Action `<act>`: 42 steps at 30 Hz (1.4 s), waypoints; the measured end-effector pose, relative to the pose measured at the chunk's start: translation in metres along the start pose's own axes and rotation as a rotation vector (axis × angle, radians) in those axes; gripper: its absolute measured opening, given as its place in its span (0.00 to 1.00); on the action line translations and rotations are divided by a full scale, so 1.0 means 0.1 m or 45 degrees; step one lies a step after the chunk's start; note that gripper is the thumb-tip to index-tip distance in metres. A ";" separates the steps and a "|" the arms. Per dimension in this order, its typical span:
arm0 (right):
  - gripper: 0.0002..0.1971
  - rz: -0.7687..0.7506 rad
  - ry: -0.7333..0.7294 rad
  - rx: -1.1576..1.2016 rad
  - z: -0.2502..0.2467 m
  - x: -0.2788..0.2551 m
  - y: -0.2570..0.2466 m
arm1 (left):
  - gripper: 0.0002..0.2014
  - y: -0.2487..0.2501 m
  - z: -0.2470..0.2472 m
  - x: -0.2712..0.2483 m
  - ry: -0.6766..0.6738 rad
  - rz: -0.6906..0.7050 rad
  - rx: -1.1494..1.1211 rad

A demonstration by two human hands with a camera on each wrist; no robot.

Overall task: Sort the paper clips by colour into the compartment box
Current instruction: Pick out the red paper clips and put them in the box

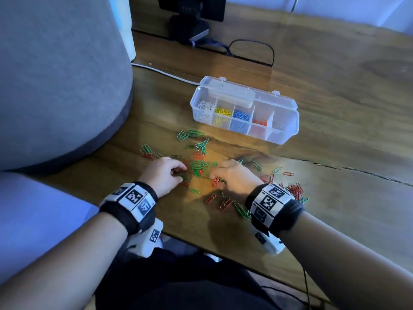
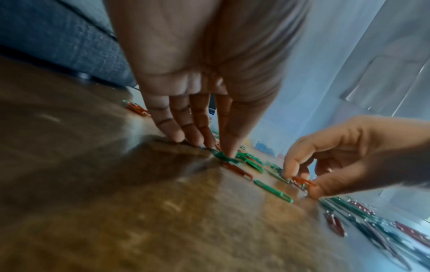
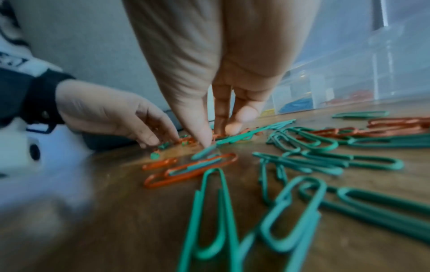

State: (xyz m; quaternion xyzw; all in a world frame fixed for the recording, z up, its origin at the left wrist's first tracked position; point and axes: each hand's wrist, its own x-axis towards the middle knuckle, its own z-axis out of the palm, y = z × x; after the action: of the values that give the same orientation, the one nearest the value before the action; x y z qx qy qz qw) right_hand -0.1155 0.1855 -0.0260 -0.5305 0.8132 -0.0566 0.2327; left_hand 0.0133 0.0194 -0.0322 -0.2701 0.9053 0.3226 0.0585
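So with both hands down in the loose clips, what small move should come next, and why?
Probably the right hand should lift the red clip it pinches and carry it to the box's red compartment. That compartment holds few clips, and red and green ones are scattered across the table. The left hand is on a green clip.

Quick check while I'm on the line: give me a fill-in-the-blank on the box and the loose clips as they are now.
1. In the compartment box, the white clips fill the compartment furthest ____.
2. The blue clips lie between the yellow clips and the ____ ones.
3. The box's rightmost compartment holds ____ clips.
4. The loose clips on the table are red and ____.

Missing words: left; red; no; green
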 end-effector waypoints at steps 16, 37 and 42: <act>0.04 0.518 0.252 1.653 -0.20 0.04 -0.10 | 0.06 -0.08 -0.10 0.17 -0.071 0.254 0.151; 0.07 0.648 0.026 0.163 -0.15 0.25 -0.16 | 0.11 -0.19 -0.34 0.31 -0.314 -0.176 -0.889; 0.07 0.673 0.083 0.219 -0.25 0.21 -0.11 | 0.10 -0.19 -0.30 0.35 -0.325 -0.024 -0.710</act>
State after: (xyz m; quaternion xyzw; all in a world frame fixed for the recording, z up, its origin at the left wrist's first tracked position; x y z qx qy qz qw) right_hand -0.1241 0.1585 -0.0067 -0.2761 0.9226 -0.0798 0.2572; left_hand -0.0039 -0.0273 -0.0288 -0.2416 0.7645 0.5894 0.0983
